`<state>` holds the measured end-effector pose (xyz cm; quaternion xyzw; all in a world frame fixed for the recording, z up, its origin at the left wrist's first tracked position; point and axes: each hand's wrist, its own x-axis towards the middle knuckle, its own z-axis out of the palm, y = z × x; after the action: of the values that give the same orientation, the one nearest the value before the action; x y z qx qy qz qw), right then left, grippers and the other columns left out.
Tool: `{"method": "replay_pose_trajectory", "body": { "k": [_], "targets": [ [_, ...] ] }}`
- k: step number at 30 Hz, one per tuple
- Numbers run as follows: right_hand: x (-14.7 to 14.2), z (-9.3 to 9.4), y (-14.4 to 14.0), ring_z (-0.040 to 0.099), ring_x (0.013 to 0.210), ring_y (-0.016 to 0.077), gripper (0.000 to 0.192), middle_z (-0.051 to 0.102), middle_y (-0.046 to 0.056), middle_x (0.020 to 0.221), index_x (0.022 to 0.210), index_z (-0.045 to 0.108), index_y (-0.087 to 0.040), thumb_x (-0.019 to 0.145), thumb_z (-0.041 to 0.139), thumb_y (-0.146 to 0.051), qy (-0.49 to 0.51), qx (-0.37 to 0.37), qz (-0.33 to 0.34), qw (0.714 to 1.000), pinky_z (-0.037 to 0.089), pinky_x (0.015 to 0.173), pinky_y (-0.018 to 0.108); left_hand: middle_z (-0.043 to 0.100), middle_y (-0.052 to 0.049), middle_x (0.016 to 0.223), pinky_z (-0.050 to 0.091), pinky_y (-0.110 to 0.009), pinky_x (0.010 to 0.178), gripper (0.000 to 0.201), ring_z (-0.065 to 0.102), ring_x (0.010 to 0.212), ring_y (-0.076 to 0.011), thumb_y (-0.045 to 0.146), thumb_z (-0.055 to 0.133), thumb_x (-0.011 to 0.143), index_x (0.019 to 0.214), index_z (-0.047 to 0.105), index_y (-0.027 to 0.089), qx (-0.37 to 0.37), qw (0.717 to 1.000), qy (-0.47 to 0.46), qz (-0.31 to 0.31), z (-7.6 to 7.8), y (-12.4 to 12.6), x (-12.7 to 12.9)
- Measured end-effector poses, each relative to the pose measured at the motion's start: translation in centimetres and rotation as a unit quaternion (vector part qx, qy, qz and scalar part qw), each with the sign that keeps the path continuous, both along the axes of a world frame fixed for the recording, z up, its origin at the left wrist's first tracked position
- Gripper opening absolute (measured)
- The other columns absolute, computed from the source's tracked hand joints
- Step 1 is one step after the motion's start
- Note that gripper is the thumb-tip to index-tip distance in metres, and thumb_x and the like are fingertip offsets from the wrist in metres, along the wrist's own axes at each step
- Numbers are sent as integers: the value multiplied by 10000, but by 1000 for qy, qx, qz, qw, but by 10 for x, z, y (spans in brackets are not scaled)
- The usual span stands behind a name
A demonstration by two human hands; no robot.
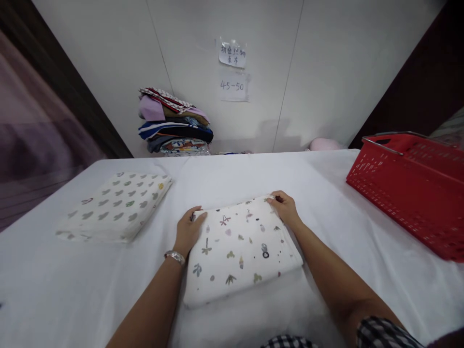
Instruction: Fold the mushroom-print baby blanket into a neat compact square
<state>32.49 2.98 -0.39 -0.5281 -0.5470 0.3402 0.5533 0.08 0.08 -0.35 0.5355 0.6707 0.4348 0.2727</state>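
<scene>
A folded white cloth with small printed motifs (239, 251) lies on the white table (253, 174) right in front of me. My left hand (188, 229) pinches its far left corner, a bracelet on that wrist. My right hand (286, 207) grips the far right corner. Both hands rest on the cloth's far edge. A second folded white cloth with a green leaf pattern (116, 205) lies to the left, apart from my hands.
A red plastic basket (409, 188) with a metal handle stands at the table's right edge. A stack of folded colourful fabrics (174, 123) sits against the white wall behind the table. Two paper notes (234, 72) are taped to the wall.
</scene>
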Motion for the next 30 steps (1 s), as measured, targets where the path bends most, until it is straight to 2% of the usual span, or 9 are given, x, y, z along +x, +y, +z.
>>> {"method": "replay_pose_trajectory", "body": {
  "k": [6,11,17,25,30],
  "targets": [
    [-3,-11,13,491,616,140,235,549,-28,630,674,569,-202,607,669,-404,-39,-47,-16,998,411,600,274,629,-4,797,438,-284,697,433,526,707,-162,509,573,693,992,656,207,3,999,29,18,5,-2,3],
    [-1,-13,14,529,674,149,296,598,0,743,798,585,-199,622,669,-421,0,-17,-20,1000,441,639,282,576,9,700,424,-277,654,436,500,665,-157,515,553,710,994,655,200,1,999,35,23,4,-1,3],
    [0,-18,21,532,696,153,383,596,4,775,873,625,-191,567,706,-407,-26,-50,-27,998,449,686,301,582,3,729,426,-287,691,453,506,691,-163,522,538,721,1015,641,194,-1,999,41,23,4,-1,2],
    [2,-17,19,521,654,149,268,601,-12,698,802,651,-193,646,644,-411,-62,-63,-6,996,425,642,281,591,-10,777,426,-295,738,458,519,761,-179,521,542,726,1042,633,202,-3,999,40,29,3,0,3],
    [2,-15,19,546,676,159,256,620,-8,708,791,657,-198,681,607,-423,-88,-69,-2,994,431,651,281,561,3,698,429,-294,672,474,502,678,-170,524,541,724,1053,629,195,-6,999,40,29,5,-1,4]
  ]
}}
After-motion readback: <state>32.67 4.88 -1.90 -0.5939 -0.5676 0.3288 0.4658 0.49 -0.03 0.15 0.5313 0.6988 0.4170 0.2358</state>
